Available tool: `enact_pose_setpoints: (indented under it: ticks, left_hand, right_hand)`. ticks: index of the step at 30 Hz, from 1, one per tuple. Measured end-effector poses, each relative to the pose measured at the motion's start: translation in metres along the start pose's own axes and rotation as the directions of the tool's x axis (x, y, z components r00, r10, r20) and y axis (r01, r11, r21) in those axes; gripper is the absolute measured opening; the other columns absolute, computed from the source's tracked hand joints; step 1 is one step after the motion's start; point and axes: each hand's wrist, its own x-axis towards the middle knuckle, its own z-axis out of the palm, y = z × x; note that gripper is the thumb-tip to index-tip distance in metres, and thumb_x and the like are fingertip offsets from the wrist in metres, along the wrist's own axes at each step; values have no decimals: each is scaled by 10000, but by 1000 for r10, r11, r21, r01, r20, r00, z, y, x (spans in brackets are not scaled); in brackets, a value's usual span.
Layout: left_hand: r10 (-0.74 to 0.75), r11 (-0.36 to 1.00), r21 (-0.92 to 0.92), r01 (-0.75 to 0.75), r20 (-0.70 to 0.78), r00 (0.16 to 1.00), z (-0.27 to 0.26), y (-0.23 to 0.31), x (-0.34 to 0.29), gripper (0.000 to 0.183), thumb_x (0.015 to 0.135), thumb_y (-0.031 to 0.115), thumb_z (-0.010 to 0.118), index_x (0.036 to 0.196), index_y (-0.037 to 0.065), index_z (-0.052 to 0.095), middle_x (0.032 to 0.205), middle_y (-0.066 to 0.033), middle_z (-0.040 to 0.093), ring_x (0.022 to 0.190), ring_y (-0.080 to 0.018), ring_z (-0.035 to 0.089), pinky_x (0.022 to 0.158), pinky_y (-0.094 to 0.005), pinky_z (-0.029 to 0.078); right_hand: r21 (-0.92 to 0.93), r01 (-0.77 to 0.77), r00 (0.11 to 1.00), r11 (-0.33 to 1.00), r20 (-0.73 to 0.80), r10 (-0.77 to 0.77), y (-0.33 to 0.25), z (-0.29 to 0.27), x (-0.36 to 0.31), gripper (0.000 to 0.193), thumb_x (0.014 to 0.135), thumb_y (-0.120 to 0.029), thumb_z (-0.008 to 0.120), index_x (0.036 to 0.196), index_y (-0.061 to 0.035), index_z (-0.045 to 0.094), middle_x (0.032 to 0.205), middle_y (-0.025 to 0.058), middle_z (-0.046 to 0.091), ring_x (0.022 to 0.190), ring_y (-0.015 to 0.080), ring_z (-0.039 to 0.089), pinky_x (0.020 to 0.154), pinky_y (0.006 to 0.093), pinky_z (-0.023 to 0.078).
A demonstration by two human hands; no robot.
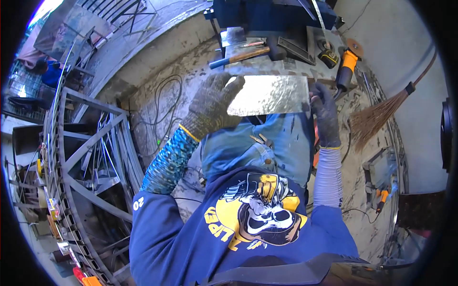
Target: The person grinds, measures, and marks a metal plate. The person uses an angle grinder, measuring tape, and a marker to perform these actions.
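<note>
A shiny rectangular metal sheet point(269, 95) is held flat above my lap. My left hand point(212, 105), in a dark grey knit glove, is closed on its left end, with the thumb lying over the top face. Beside the sheet's right edge is my right hand point(326, 114), also gloved, its fingers bent together. Whether those fingers touch the edge or pinch something small cannot be made out. Past the sheet, a hammer point(245, 56) with a blue and wooden handle lies on a low metal worktable point(296, 69).
The worktable also bears a square point(296, 50), a tape measure point(328, 58) and a smaller metal plate point(233, 36). An orange angle grinder point(348, 66) rests at its right end. A broom point(381, 114) leans on the right wall. Metal frames point(95, 157) stand left; cables point(169, 100) cross the floor.
</note>
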Motion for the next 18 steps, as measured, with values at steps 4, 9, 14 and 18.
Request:
enact_pose_setpoints:
  ticks: [4, 9, 14, 18]
  left_hand:
    - [-27, 999, -34, 27, -13, 1000, -16, 7, 1, 886, 631, 319, 924, 1416, 47, 617, 1365, -235, 609, 1280, -460, 567, 1095, -547, 485]
    - [-90, 996, 17, 91, -74, 993, -31, -8, -6, 893, 656, 351, 940, 1427, 37, 617, 1396, -240, 604, 1331, -457, 556, 1134, -538, 478]
    - [-73, 997, 16, 77, -179, 981, -54, -56, 13, 958, 594, 317, 986, 1436, 43, 619, 1422, -241, 588, 1328, -447, 580, 1120, -516, 508]
    - [-115, 992, -63, 105, -193, 974, -68, -117, 76, 910, 589, 249, 1007, 1406, 51, 660, 1406, -215, 597, 1264, -384, 651, 1053, -461, 567]
  right_hand:
    - [307, 76, 997, 949, -19, -73, 1, -2, -1, 776, 1073, -590, 609, 1546, 15, 495, 1214, 131, 701, 1128, 210, 675, 1028, 344, 532]
    - [598, -118, 982, 792, -49, 184, 19, -7, 20, 504, 1114, -383, 620, 1438, 2, 579, 1059, 112, 739, 909, 207, 738, 827, 326, 613]
    - [290, -132, 974, 948, -137, 178, 14, -8, 77, 260, 1048, -140, 681, 1264, 6, 688, 1025, 75, 724, 869, 158, 718, 783, 313, 615]
    - [212, -61, 978, 975, -183, 101, 0, -3, 143, 232, 1021, -50, 693, 1244, 17, 687, 1009, 58, 711, 839, 134, 693, 792, 285, 615]
